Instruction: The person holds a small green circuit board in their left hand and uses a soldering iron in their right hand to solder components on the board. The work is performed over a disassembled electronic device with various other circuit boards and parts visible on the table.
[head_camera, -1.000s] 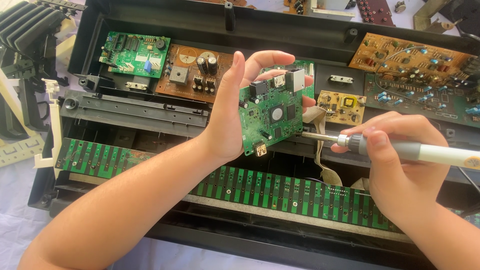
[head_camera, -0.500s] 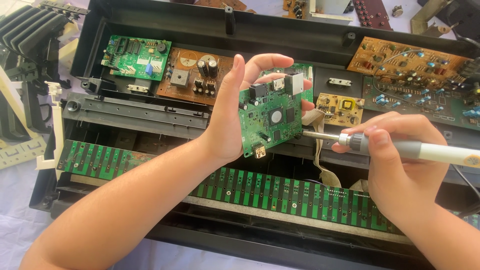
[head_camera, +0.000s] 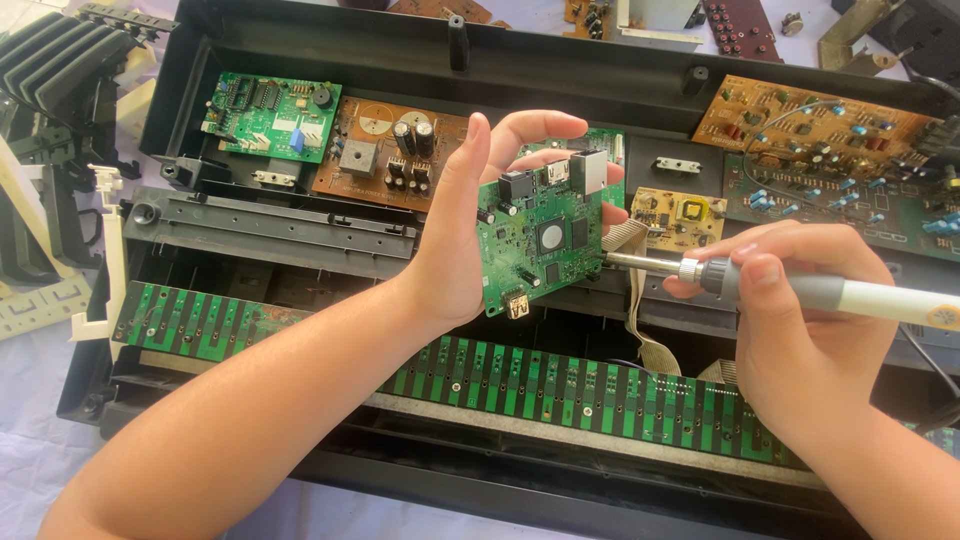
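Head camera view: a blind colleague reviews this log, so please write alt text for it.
A person's left hand holds a small green circuit board upright while the right hand touches a soldering iron tip to its right edge. Below lies an opened black keyboard case with more circuit boards inside.

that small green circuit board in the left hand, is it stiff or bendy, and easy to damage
The green circuit board probably stays stiff: it is held flat by its edges in the left hand without sagging. It looks light, since fingertips alone carry it. It is likely fragile, with small parts and connectors standing proud near the soldering iron tip.
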